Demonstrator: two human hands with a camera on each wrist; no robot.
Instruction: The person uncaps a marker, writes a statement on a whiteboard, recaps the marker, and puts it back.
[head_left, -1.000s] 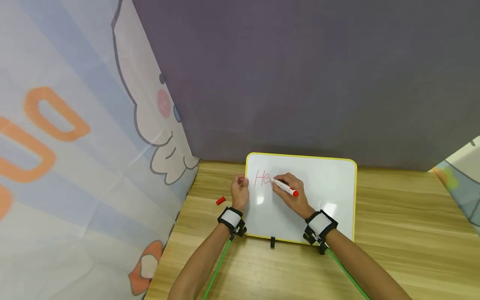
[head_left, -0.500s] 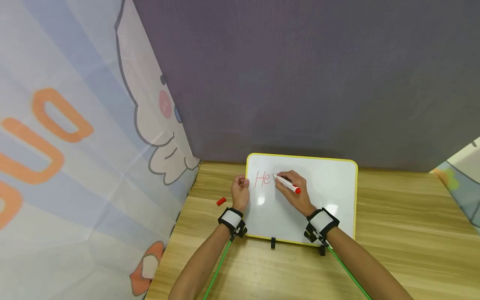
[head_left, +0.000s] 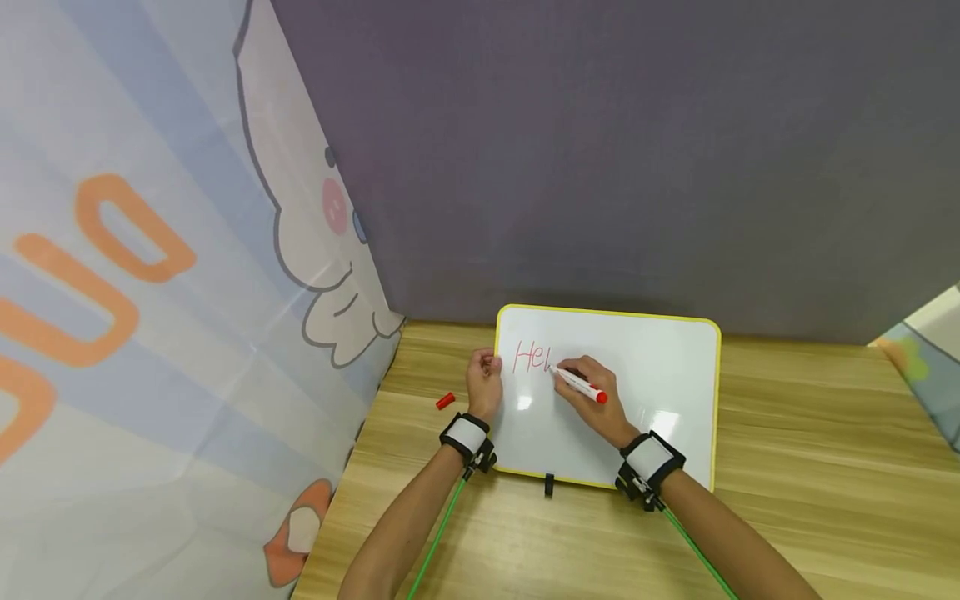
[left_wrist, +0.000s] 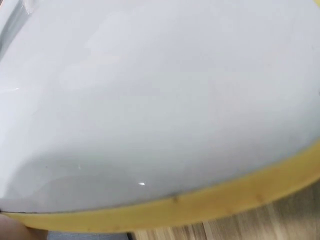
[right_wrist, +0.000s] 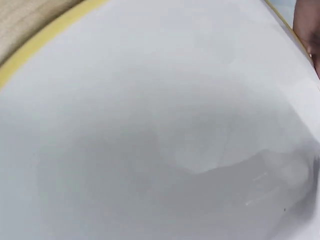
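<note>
A white marker with a red end (head_left: 580,385) is pinched in my right hand (head_left: 604,410), its tip against the whiteboard (head_left: 660,358). Red handwriting (head_left: 532,357) reads "He" followed by a fresh stroke at the tip. The board has a yellow frame and a black foot (head_left: 549,485) at its lower edge. At its left edge my left hand (head_left: 484,385) holds the frame with curled fingers, partly hidden. The left wrist view shows mostly board surface (left_wrist: 160,100), with a bit of finger (left_wrist: 20,230) below the frame. In the right wrist view, the marker cannot be seen.
A red marker cap (head_left: 446,401) lies on the wooden table (head_left: 810,417), left of my left hand. Behind the board rises a dark grey wall (head_left: 600,167). A printed cartoon sheet (head_left: 187,375) hangs at the left. Green cables (head_left: 437,537) run from both wrist straps.
My right hand has shifted slightly right, then down, with the marker, leaving a new red stroke after the "He". The left hand keeps its place at the board's edge.
</note>
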